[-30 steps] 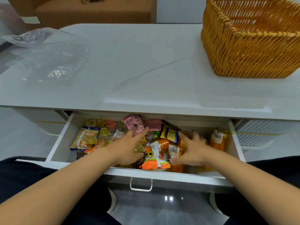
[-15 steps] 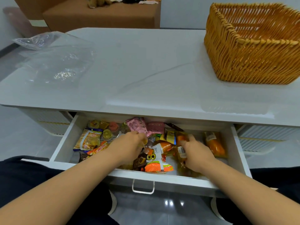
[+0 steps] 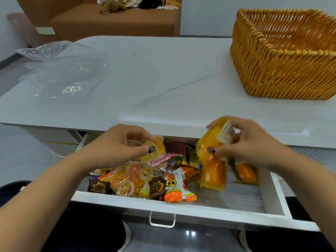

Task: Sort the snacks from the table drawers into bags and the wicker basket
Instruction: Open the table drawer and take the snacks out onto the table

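White marble-look counter, pale, with a faint grey vein; brown upholstered seating behind it against a white wall.

Wicker basket: honey-coloured, rectangular, standing on the far right of the counter; what shows of its inside holds nothing.

Clear plastic bags: crumpled, lying flat on the far left of the counter, well apart from the basket.

Drawer: white, pulled out below the counter's near edge, metal pull at its front. Contents heaped toward the left and middle: striped orange stick-snack pack, brown chocolate sachets, round clear jelly cups, orange-and-white packet, pink wrapper, orange bread roll in film at the right. Bare grey floor of the drawer shows at the right front.

Right hand: raised above the drawer's right half, fingers curled round the top of a yellow-orange wrapped bread pack; the pack hangs downward from the grip, its lower end just over the drawer floor. Thumb on the near face, fingers over the labelled top.

Left hand: raised above the drawer's back left, thumb and fingers pinching a small yellow jelly cup; the cup sits at the fingertips, clear of the heap below.
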